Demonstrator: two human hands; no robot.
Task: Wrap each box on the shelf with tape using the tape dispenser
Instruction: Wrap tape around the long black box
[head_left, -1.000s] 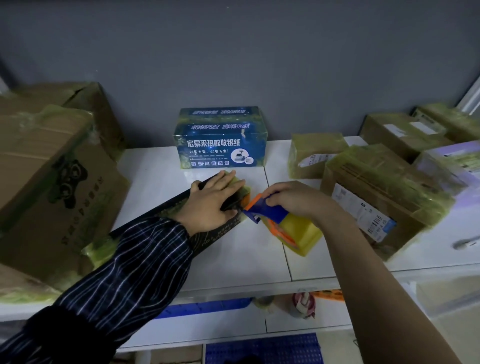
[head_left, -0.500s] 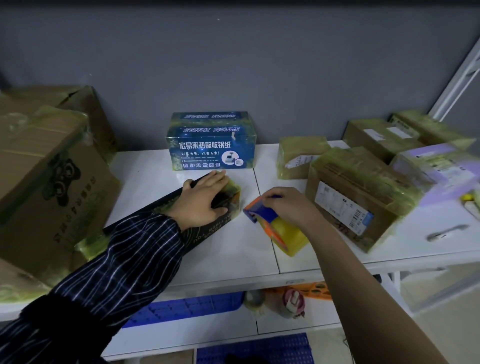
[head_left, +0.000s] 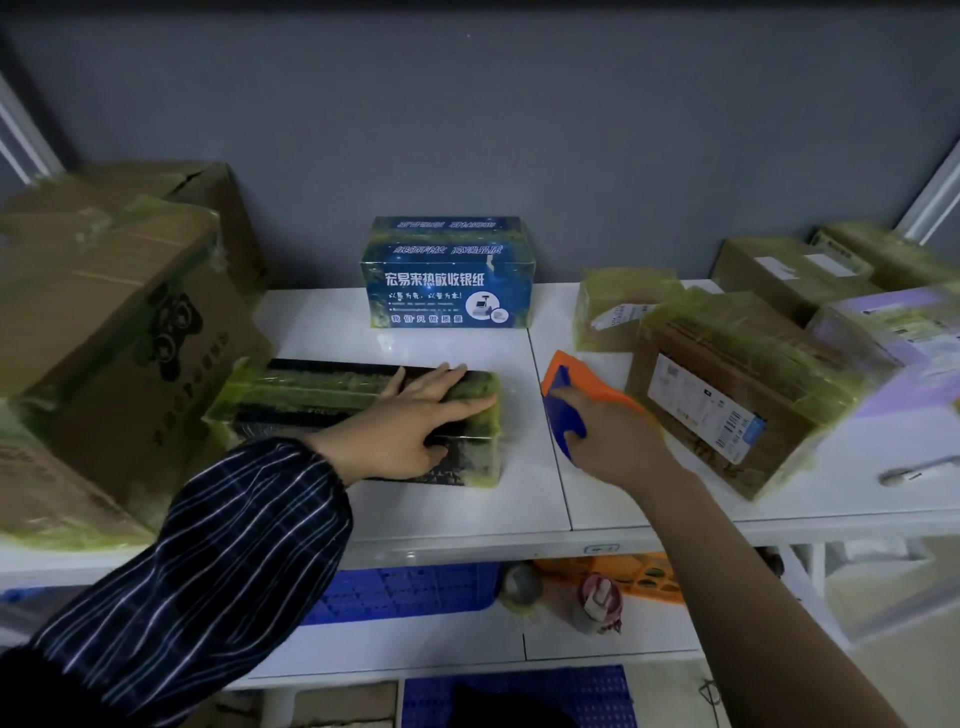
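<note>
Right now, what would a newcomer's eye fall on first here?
The left hand lies flat on a long black box banded with yellowish tape, mid-shelf. Just right of it, the right hand grips a blue and orange tape dispenser. Behind them, a bright blue printed box stands against the grey wall.

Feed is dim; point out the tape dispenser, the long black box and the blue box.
tape dispenser (head_left: 582, 376): head view, orange top.
long black box (head_left: 332, 387): head view, taped top.
blue box (head_left: 447, 299): head view, printed front.
</note>
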